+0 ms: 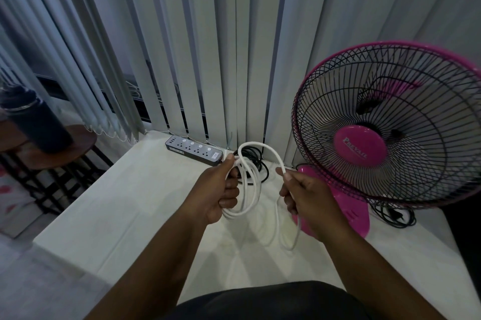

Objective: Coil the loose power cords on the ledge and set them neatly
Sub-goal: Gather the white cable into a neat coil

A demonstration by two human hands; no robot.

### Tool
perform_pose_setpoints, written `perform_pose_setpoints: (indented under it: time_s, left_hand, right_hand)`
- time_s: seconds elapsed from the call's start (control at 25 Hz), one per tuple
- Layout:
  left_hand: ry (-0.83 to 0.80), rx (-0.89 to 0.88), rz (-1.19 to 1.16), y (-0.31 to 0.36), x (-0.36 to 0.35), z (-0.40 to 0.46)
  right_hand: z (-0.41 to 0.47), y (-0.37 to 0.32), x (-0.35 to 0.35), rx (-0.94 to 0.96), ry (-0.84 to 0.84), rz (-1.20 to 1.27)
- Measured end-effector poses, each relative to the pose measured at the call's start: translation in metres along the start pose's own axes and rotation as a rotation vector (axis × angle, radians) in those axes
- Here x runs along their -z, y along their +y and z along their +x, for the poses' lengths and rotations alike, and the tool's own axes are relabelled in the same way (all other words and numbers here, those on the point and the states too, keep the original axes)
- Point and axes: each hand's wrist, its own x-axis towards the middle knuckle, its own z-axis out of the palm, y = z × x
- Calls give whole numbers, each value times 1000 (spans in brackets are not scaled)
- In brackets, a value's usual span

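Head view: both hands, left hand (221, 193) and right hand (303, 196), clenched around white cord (253, 189) loops above ledge (130, 205).

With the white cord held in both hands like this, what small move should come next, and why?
Probably the right hand should carry its strand over to the left hand, adding one more loop. The left already grips several loops of the white cord, while a long slack loop hangs below the right hand.
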Motion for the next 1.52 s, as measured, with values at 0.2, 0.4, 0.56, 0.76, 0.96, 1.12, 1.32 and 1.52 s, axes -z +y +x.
perform_pose_setpoints:
  time_s: [0.2, 0.4, 0.56, 0.76, 0.96, 1.12, 1.32, 1.52]
  left_hand:
    - [-1, -43, -104, 17, 22, 0]
    - [-24, -83, -245, 51, 63, -4]
    - [-31, -129, -262, 75, 85, -12]
    - [-32, -166, -222, 83, 80, -17]
    - [25, -304, -198, 100, 86, -28]
    - [74, -369, -245, 116, 103, -36]
    - [17, -276, -186, 104, 97, -28]
    - [-48, -233, -225, 95, 89, -19]
  right_hand:
    - [-5, 5, 10, -93, -109, 131]
    - [-5, 20, 45, -191, -118, 30]
    - [-2, 39, 58, -172, -57, -297]
    - [1, 62, 45, 56, 92, -955]
    - [-6, 62, 32, 262, 71, -964]
    - [-14, 42, 36, -20, -373, -161]
    - [-9, 22, 66, -140, -576, 9]
    - [-6, -12, 95, -62, -482, -93]
